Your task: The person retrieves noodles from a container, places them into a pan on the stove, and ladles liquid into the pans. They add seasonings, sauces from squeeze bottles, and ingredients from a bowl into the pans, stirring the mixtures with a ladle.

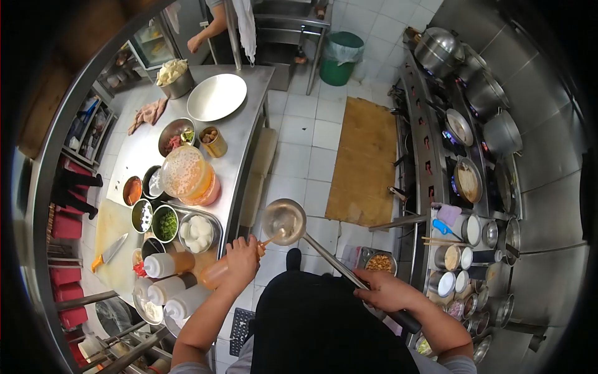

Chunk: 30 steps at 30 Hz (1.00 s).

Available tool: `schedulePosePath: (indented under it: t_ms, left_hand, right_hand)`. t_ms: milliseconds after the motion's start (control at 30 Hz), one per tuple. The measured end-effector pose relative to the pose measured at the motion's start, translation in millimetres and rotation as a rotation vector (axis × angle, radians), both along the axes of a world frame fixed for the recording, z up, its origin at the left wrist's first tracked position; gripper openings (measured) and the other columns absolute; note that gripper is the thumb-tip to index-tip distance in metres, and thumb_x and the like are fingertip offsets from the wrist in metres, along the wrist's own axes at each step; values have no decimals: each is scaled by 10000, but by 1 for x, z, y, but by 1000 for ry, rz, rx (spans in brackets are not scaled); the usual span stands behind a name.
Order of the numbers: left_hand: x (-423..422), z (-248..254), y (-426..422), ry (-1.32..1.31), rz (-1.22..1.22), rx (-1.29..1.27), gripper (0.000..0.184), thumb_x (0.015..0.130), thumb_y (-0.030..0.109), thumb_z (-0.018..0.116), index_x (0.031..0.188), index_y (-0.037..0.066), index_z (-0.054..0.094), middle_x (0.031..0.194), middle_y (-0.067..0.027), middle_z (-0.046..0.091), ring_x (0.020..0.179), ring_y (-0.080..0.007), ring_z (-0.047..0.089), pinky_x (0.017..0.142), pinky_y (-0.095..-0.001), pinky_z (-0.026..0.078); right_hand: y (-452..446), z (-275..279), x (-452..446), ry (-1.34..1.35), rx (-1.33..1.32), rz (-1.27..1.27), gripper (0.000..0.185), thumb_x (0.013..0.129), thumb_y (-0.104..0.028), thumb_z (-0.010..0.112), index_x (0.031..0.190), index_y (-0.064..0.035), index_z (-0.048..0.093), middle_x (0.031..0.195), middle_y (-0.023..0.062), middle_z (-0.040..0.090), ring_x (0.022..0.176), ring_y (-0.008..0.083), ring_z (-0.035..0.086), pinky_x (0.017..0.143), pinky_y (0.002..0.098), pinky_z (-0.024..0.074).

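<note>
My left hand (242, 265) is wrapped round a squeeze bottle (215, 274) of orange-brown sauce. The bottle lies tilted, and its nozzle reaches over the bowl of a large metal ladle (283, 215). A little liquid appears to be in the ladle's bowl. With its fingers closed on the long handle, my right hand (387, 290) holds the ladle level in front of my dark apron (317, 324). More squeeze bottles (167, 290) stand on the counter beside my left forearm. Near them are a pan of white eggs (199, 234) and a container of chopped greens (166, 223).
On the left, the steel counter (218, 146) carries an orange-filled tub (187, 174), a large white bowl (217, 97) and a knife (109, 252) on a cutting board. To the right, burners heat pans (467, 181) beside seasoning containers (445, 283). Another person's arm (212, 28) shows at the back.
</note>
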State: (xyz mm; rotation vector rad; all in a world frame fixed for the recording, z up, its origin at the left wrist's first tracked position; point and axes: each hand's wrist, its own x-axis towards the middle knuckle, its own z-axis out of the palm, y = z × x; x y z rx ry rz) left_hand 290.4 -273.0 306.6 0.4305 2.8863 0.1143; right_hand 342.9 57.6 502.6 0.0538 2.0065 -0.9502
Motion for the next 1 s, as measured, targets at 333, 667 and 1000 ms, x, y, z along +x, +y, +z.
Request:
schedulePosePath:
  t_ms: [333,667,1000]
  left_hand:
    - [-6,1,-2,-17,46,-25,578,700,183,731,1215,36,512,979,-141,576,929,-285,561,785,-421,388]
    - [-2,1,-13,25,57,-48,618,682,190,723,1243,56,499,995,-135,577,951,-288,571,788,-438,411]
    - [12,55,-27,63,197,247,684,626,123,777,1251,43,510,1088,-152,563,1034,-323,549,884,-426,421]
  right_hand:
    - [4,-10,-10,-33,-34,49,519,921,-200,569,1379,-6,419,631,98,604,553,201,624,575,348,511]
    - [-4,-1,-23,-128,6,47,524,931,-185,581,1409,-55,411,627,26,549,536,119,554,520,277,469]
    - [11,-17,-32,-299,-263,-148,506,910,-121,598,1386,-50,439,689,-26,553,518,46,501,464,208,427]
